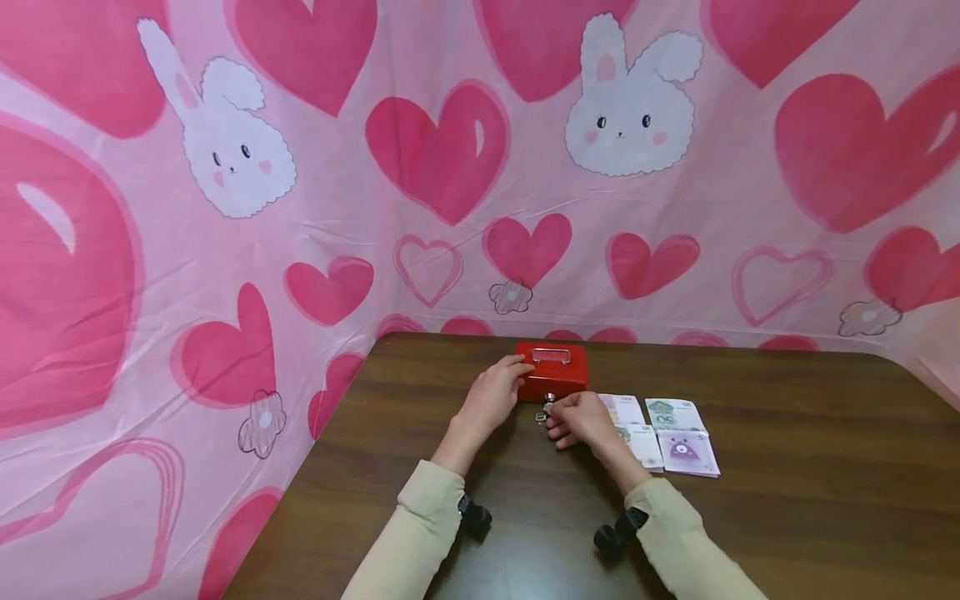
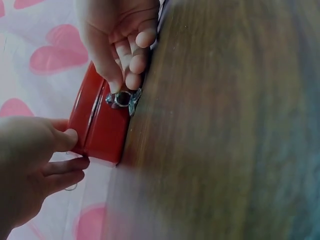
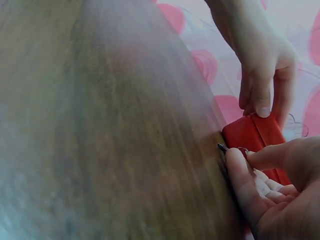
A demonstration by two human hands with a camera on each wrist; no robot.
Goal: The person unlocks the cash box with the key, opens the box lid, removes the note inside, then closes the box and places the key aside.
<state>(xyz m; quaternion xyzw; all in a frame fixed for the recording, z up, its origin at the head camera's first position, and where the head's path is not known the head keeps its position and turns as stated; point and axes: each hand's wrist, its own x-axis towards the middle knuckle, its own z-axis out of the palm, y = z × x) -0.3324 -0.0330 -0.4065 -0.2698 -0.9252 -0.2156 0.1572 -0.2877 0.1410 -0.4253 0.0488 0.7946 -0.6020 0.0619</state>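
A small red cash box [image 1: 553,371] with a metal handle on its lid stands closed on the brown table [image 1: 787,500]. My left hand [image 1: 497,390] grips the box's left end, thumb on the lid [image 2: 67,140]. My right hand [image 1: 576,419] pinches the key [image 2: 120,98] in the lock on the front of the red cash box [image 2: 100,125]; a second key dangles from its ring [image 1: 541,419]. In the right wrist view my thumb and forefinger close on the key [image 3: 232,150] at the front of the red cash box [image 3: 252,132].
Several banknotes [image 1: 671,433] lie flat on the table just right of the box and my right hand. A pink cloth with hearts and rabbits [image 1: 450,167] hangs behind and to the left of the table.
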